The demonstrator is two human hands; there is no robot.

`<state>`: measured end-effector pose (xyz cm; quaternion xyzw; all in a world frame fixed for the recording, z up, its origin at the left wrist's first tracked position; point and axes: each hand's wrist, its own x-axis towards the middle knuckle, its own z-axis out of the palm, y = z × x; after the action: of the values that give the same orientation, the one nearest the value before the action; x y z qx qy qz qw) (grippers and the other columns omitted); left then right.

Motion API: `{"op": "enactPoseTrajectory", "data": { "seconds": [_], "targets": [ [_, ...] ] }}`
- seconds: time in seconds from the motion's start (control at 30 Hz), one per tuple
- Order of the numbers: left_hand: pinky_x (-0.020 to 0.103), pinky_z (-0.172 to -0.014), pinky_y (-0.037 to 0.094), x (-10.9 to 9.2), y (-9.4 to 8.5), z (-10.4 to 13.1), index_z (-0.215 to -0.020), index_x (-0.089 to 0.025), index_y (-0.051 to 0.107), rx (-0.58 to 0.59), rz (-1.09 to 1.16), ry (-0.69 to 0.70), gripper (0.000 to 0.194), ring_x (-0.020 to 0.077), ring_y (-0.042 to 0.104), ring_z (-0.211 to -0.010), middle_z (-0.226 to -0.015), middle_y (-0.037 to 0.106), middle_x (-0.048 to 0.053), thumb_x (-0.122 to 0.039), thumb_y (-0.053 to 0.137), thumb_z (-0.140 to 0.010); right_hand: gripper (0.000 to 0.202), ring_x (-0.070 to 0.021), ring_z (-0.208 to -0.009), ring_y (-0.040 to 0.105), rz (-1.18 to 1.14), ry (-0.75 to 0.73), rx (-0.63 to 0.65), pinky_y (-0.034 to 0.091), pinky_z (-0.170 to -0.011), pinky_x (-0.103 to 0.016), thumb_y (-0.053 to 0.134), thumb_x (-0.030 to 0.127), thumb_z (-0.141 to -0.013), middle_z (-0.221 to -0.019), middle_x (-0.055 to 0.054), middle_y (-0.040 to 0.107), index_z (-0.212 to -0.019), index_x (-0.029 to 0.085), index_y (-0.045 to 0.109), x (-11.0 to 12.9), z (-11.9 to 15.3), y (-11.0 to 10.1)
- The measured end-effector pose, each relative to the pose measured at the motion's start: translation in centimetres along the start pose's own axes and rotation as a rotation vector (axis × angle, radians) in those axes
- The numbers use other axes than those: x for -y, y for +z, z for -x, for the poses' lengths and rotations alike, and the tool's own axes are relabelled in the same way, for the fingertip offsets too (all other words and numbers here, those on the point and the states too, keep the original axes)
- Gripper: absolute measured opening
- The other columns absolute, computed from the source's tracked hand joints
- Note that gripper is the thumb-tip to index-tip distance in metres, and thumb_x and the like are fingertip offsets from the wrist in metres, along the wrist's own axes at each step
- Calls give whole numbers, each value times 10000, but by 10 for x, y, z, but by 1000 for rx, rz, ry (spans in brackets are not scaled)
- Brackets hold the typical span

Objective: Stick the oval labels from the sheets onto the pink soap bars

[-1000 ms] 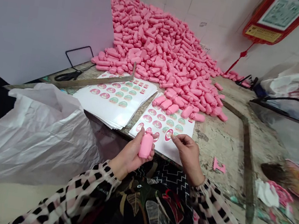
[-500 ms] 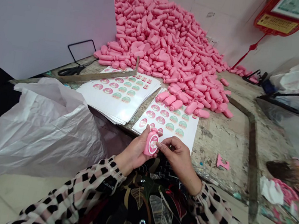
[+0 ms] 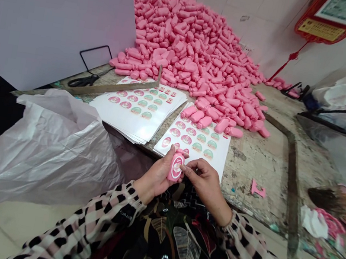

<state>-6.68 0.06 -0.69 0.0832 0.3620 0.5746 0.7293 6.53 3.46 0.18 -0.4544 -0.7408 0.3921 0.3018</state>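
Observation:
My left hand (image 3: 156,176) is closed around a small pink toy bottle (image 3: 171,174), held upright over the table's front edge. On the bottle's front lies an oval pink-and-white sticker (image 3: 178,165) with printed lettering. My right hand (image 3: 204,182) is pinched at the right side of that sticker, thumb tip on it and the other fingers curled. Whether the sticker's edge is between thumb and forefinger is hard to see. Just beyond both hands is a sheet of stickers (image 3: 208,163) with pink and green ovals, its far end under several pink bottles.
A large heap of pink bottles (image 3: 186,48) rises against the wall. To the left are a stack of sticker sheets (image 3: 127,126), black scissors (image 3: 84,80) and a white plastic bag (image 3: 58,150). Metal strips (image 3: 292,183) edge the worktable (image 3: 253,160); a pink scrap (image 3: 258,188) lies right.
Both hands keep nearly the same pose on the bottle and sticker. The bottle is turned very slightly; the whole view has shifted a little.

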Motion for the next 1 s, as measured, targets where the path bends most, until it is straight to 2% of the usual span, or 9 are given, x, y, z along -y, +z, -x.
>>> {"op": "enactPoseTrajectory", "data": {
  "seconds": [0.43, 0.57, 0.8, 1.0],
  "targets": [
    [189, -402, 416, -1, 1, 1, -932, -134, 595, -15, -24, 2, 450, 84, 521, -449, -634, 556, 8, -547, 488, -791, 261, -150, -662, 548, 93, -15, 6, 403, -614, -263, 555, 466, -773, -699, 0, 616, -711, 219, 609, 0, 1, -1],
    [181, -411, 414, 0, 0, 2, -946, -145, 595, 7, -18, 11, 470, 81, 525, -481, -668, 558, 10, -570, 484, -780, 247, -138, -685, 555, 228, -69, 53, 384, -627, -248, 513, 446, -819, -741, 7, 618, -764, 227, 615, 8, 4, -6],
    [178, -434, 411, -1, 0, 2, -988, -148, 604, 22, -2, 12, 501, 70, 515, -513, -710, 549, 6, -582, 512, -754, 314, -161, -733, 563, 612, -176, 71, 353, -649, -265, 386, 433, -890, -764, -27, 622, -815, 225, 607, 21, 12, -9],
    [177, -443, 408, -2, 6, 4, -990, -149, 599, 69, 24, 15, 483, 72, 517, -533, -727, 547, 7, -566, 518, -760, 316, -170, -755, 574, 633, -157, 77, 349, -636, -270, 358, 440, -897, -811, -29, 636, -909, 243, 604, 24, 16, -14]
  ]
}}
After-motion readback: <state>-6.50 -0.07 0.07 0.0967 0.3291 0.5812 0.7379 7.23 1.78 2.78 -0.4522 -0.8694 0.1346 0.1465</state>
